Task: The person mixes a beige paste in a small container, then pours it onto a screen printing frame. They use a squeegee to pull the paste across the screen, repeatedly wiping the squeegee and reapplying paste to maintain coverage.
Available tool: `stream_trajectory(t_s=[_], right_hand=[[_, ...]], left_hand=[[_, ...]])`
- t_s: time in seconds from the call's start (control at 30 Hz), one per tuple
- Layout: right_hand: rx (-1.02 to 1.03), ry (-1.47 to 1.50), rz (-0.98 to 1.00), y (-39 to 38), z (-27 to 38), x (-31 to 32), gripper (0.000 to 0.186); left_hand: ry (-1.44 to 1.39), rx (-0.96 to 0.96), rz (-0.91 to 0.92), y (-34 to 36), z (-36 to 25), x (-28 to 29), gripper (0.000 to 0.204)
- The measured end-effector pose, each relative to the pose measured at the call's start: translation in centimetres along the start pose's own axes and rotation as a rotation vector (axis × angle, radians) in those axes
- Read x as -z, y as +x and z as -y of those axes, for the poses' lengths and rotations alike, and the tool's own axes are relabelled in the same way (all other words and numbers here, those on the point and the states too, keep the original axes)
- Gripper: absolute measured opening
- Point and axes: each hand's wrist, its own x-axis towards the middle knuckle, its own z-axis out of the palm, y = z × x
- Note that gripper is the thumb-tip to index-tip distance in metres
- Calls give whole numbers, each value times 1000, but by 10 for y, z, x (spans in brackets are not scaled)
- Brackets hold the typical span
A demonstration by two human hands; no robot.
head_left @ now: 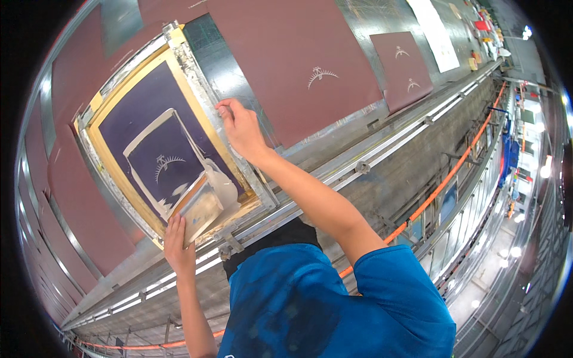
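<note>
A screen printing frame [197, 77] lies on the long table, its metal sides edged with yellow tape around a dark purple mesh. Pale ink [222, 184] forms a rough loop on the mesh around a small arched, spiky design. At the near end of the screen, a squeegee [202, 213] leans with its brown edge toward the ink. My left hand [178, 243] grips the squeegee's left end, fingers wrapped over it. My right hand [242, 128] is closed at the frame's right side, thumb and fingertips pinched on its metal edge.
Maroon sheets [280, 53] line the table on both sides; some to the right carry the pale arched print. A metal rail [334, 179] runs along the table's near edge. Beyond it stretches an orange pipe [444, 197]. Items sit at the far right end.
</note>
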Motion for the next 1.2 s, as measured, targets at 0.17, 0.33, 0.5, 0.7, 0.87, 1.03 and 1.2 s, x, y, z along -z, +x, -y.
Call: stream_trajectory(t_s=[0.17,0.33,0.5,0.7,0.87,1.03,1.2], right_hand=[[33,-9,-4,2,-4,-1,13],[78,-72,-29,3,-16,-10,17],[43,-182,36,13,-44,-10,24],[28,-332,66,8,-28,-11,23],[9,-484,188,9,-14,-2,23],[603,-1034,182,20,27,5,30],[557,-836,611,38,100,-55,37]], left_hand=[[6,-18,-31,3,1,-4,70],[-37,19,-80,-4,-2,-4,69],[-41,-48,-109,-30,6,-6,73],[27,-56,-50,-47,18,-16,70],[72,-89,-112,16,34,-11,67],[-23,-109,-112,106,62,21,53],[-145,81,108,202,68,69,41]])
